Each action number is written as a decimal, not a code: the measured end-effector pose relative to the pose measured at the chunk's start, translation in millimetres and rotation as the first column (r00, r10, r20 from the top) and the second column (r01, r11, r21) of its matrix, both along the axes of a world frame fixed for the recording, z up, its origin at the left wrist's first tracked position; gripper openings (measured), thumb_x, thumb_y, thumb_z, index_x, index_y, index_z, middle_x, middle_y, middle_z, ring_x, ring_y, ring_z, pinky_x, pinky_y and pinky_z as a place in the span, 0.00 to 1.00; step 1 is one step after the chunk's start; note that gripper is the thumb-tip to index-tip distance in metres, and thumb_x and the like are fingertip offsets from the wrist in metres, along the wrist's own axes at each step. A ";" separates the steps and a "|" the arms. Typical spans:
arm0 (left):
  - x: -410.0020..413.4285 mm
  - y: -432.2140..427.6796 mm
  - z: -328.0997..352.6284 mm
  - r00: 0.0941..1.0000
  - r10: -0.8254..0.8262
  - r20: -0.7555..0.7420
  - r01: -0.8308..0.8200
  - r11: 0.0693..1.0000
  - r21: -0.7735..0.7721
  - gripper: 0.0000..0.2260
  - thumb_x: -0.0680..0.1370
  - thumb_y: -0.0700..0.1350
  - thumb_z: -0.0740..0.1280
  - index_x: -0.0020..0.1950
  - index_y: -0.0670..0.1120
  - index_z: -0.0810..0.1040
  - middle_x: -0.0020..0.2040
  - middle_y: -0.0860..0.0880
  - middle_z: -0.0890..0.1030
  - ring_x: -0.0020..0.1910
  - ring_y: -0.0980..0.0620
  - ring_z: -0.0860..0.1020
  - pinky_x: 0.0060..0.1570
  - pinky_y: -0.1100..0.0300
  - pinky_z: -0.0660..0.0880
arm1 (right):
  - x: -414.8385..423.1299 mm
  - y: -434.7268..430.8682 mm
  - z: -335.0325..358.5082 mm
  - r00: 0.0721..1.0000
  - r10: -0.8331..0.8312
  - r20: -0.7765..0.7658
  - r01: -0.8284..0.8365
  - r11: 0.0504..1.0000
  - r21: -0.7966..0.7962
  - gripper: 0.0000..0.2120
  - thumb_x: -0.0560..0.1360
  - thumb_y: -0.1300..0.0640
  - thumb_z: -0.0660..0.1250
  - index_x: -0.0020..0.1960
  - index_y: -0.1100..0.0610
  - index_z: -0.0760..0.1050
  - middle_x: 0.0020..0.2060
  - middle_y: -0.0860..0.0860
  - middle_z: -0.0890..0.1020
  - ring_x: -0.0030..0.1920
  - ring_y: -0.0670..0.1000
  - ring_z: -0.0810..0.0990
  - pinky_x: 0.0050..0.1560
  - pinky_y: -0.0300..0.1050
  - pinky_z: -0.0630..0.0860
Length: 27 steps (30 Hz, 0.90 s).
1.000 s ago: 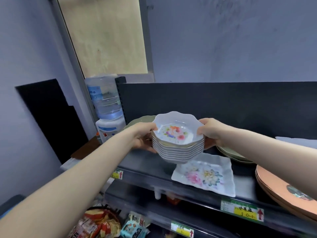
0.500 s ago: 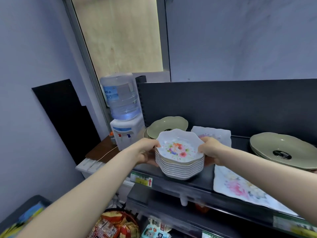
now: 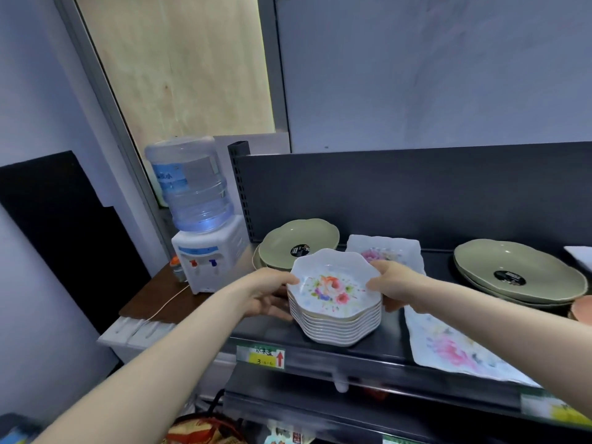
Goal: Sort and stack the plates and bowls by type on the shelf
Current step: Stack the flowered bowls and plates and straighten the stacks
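Note:
A stack of several white scalloped bowls with flower prints [image 3: 334, 296] stands near the front left of the dark shelf [image 3: 320, 354]. My left hand [image 3: 267, 294] grips the stack's left side and my right hand [image 3: 389, 285] grips its right side. Behind the stack lie green scalloped plates [image 3: 298, 241] and a white square floral plate [image 3: 387, 251]. Another white square floral plate [image 3: 448, 344] lies at the front, to the right of the stack. Large green oval plates [image 3: 519, 274] are stacked further right.
The shelf's dark back panel [image 3: 400, 193] rises behind the dishes. A water dispenser [image 3: 205, 229] stands on a brown table left of the shelf. An orange plate edge [image 3: 581, 310] shows at the far right. A lower shelf with packaged goods [image 3: 205, 427] sits below.
The stack of bowls has moved left along the shelf and down, from above the square floral plate to the front left, where it now sits at shelf level. Both hands keep their hold.

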<state>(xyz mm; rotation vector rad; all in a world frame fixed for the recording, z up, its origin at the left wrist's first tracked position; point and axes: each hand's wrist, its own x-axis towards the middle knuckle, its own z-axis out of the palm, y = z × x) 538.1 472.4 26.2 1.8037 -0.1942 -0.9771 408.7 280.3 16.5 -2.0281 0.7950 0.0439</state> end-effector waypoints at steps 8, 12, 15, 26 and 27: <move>70.3 2.1 36.0 0.863 0.181 0.471 -0.172 0.983 -0.063 0.06 0.75 0.37 0.64 0.46 0.47 0.76 0.39 0.46 0.75 0.38 0.50 0.72 0.41 0.57 0.77 | 46.9 -12.7 49.8 0.972 -0.076 0.224 0.155 0.920 -0.360 0.13 0.73 0.62 0.64 0.57 0.63 0.79 0.57 0.56 0.82 0.54 0.57 0.80 0.57 0.52 0.78; 101.8 4.0 22.7 0.858 0.172 0.484 -0.190 0.982 -0.013 0.14 0.74 0.33 0.60 0.57 0.43 0.75 0.34 0.47 0.72 0.29 0.51 0.66 0.30 0.60 0.67 | 74.6 -18.2 47.0 0.964 -0.114 0.242 0.190 0.928 -0.320 0.13 0.73 0.65 0.62 0.55 0.60 0.80 0.49 0.55 0.81 0.47 0.58 0.82 0.53 0.55 0.80; 119.4 5.0 4.5 0.864 0.163 0.476 -0.206 0.978 0.038 0.16 0.73 0.33 0.59 0.59 0.40 0.77 0.32 0.45 0.72 0.28 0.49 0.65 0.29 0.61 0.65 | 94.6 -20.8 35.3 0.967 -0.146 0.207 0.208 0.924 -0.320 0.11 0.72 0.66 0.62 0.51 0.63 0.80 0.45 0.57 0.81 0.41 0.59 0.82 0.47 0.52 0.80; 163.1 -2.7 -33.4 0.891 0.169 0.422 -0.196 0.980 0.023 0.13 0.70 0.33 0.60 0.51 0.42 0.78 0.39 0.43 0.75 0.31 0.47 0.72 0.34 0.59 0.73 | 142.7 -22.9 1.8 0.941 -0.316 0.123 0.337 0.915 -0.220 0.02 0.67 0.65 0.64 0.36 0.63 0.74 0.32 0.57 0.82 0.32 0.57 0.83 0.35 0.45 0.81; 165.1 -4.2 -35.0 0.888 0.164 0.429 -0.192 0.981 0.022 0.11 0.70 0.32 0.60 0.46 0.43 0.78 0.40 0.42 0.76 0.32 0.46 0.72 0.37 0.58 0.74 | 144.0 -21.9 6.1 0.932 -0.335 0.137 0.358 0.909 -0.212 0.03 0.68 0.65 0.64 0.38 0.63 0.76 0.32 0.57 0.83 0.34 0.58 0.84 0.38 0.46 0.82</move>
